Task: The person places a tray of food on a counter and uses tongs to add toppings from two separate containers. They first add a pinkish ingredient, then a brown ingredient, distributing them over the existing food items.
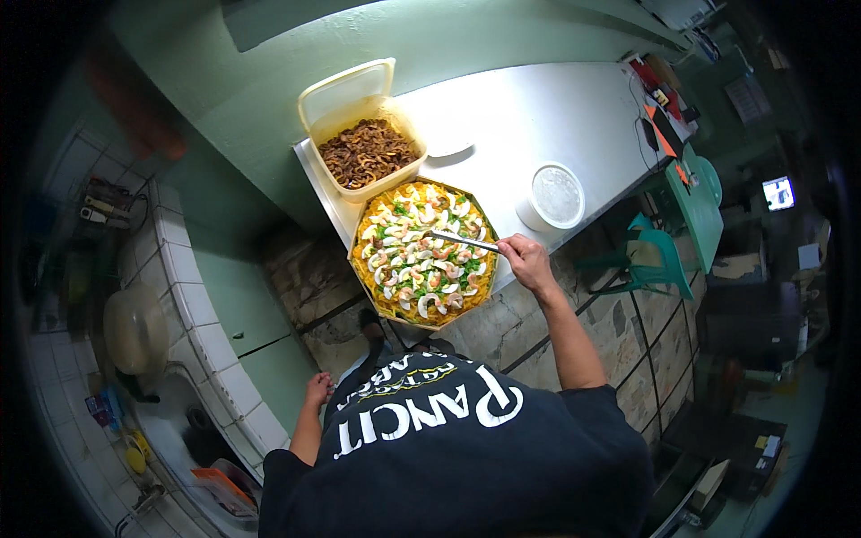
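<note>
right hand holds tongs over the noodle tray; left hand hangs empty, loose.
tray overhangs the tabletop edge; a hard press could tip it.

Head cam, fisheye, looks straight down over table, mid-range.

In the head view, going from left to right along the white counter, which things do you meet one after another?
Tub of brown food with its lid open → octagonal tray of noodles with shrimp and egg slices → right hand holding a metal utensil over the tray → round white lidded container.
</note>
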{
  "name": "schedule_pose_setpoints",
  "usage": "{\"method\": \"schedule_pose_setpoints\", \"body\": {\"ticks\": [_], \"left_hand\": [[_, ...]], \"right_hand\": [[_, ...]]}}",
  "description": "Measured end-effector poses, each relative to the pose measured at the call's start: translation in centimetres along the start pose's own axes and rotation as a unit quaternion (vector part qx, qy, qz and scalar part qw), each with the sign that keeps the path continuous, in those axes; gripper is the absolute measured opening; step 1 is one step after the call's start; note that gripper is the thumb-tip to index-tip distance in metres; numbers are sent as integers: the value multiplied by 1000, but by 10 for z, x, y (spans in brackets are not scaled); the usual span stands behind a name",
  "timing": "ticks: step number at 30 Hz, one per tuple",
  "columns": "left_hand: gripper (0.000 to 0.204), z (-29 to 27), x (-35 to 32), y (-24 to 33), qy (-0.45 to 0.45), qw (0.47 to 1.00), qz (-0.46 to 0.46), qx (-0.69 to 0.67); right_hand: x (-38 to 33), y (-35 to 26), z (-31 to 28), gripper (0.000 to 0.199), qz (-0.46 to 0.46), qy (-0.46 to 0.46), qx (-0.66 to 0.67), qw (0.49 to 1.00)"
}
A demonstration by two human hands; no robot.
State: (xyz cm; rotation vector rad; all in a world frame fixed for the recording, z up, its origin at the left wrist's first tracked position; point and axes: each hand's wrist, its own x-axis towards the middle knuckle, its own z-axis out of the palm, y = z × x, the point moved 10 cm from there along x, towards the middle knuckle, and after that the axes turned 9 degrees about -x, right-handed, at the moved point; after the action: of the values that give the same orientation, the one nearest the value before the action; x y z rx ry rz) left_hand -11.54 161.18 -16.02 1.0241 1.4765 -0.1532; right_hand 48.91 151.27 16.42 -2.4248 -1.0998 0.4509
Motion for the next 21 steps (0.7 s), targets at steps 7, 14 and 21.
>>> {"method": "schedule_pose_setpoints", "body": {"ticks": [7, 14, 21], "left_hand": [[27, -7, 0, 9, 3, 1000, -8, -25], [29, -15, -16, 4, 17, 999, -2, 28], [32, -23, -13, -31, 31, 995, -30, -90]], "right_hand": [[-7, -6, -15, 24, -26, 27, -37, 999], [76, -65, -56, 28, -115, 129, -5, 985], [166, -137, 43, 27, -116, 25, -218, 969]]}}
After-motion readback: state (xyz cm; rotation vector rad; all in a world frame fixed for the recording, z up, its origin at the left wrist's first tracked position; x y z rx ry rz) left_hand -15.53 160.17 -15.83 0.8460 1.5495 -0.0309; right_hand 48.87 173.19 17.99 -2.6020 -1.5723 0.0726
